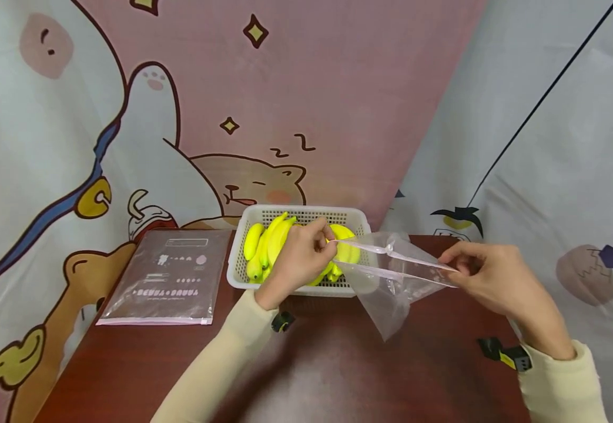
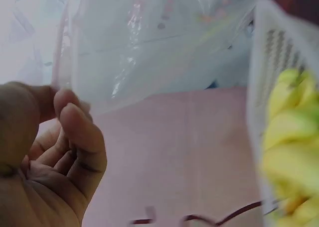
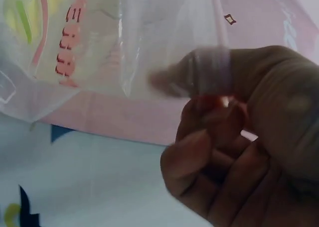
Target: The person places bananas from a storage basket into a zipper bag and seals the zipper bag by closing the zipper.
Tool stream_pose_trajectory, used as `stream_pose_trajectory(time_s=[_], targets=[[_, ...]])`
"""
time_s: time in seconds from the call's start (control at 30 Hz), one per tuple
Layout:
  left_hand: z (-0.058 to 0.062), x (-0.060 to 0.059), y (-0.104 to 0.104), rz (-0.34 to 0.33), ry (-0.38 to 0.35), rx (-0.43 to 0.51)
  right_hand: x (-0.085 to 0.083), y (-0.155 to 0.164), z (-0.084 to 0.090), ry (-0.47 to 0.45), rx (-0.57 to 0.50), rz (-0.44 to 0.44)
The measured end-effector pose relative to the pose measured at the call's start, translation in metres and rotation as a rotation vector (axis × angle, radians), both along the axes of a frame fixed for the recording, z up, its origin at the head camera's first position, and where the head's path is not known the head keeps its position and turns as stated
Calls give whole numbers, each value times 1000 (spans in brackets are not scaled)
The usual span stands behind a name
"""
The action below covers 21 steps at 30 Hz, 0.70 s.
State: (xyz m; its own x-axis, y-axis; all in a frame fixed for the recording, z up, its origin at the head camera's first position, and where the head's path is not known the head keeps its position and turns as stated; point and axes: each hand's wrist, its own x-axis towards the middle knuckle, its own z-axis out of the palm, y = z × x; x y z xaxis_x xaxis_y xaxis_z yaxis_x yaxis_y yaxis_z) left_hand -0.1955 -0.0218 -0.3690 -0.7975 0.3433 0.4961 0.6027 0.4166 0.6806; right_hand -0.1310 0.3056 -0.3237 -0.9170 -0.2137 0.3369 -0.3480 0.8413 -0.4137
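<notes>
A clear zip bag (image 1: 391, 282) hangs between both hands above the table, its mouth stretched sideways. My left hand (image 1: 306, 252) pinches the bag's left corner, right over a white basket (image 1: 356, 220) of yellow bananas (image 1: 266, 244). My right hand (image 1: 483, 270) pinches the opposite corner of the bag's zip edge. In the left wrist view, curled fingers (image 2: 75, 137) hold the plastic (image 2: 149, 53), with the basket (image 2: 264, 62) and bananas (image 2: 294, 152) at the right. In the right wrist view, fingers (image 3: 209, 152) grip the bag's edge (image 3: 99, 53).
A flat stack of zip bags (image 1: 168, 276) lies on the dark wooden table (image 1: 311, 364) to the left of the basket. A cartoon-printed cloth (image 1: 179, 117) hangs behind and at both sides. The basket stands against the table's far edge.
</notes>
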Motion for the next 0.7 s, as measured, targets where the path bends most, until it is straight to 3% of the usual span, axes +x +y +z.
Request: stream_pose_trajectory(time_s=[0.13,0.23,0.3,0.4,0.53,0.7], targets=[[20,5,1,15,119,-170,5,-2,10,93,94,-34],[28,9,-1,18,113,-266,8,-6,12,125,131,-64],[27,9,-2,17,58,-270,9,-8,12,144,134,-70],[17,7,-4,-9,-37,-199,8,-8,8,164,70,-16],[-4,3,1,-106,-113,-31,3,-9,-4,124,-67,80],[-27,-1,14,-216,-209,103,-8,-13,-20,50,-170,36]])
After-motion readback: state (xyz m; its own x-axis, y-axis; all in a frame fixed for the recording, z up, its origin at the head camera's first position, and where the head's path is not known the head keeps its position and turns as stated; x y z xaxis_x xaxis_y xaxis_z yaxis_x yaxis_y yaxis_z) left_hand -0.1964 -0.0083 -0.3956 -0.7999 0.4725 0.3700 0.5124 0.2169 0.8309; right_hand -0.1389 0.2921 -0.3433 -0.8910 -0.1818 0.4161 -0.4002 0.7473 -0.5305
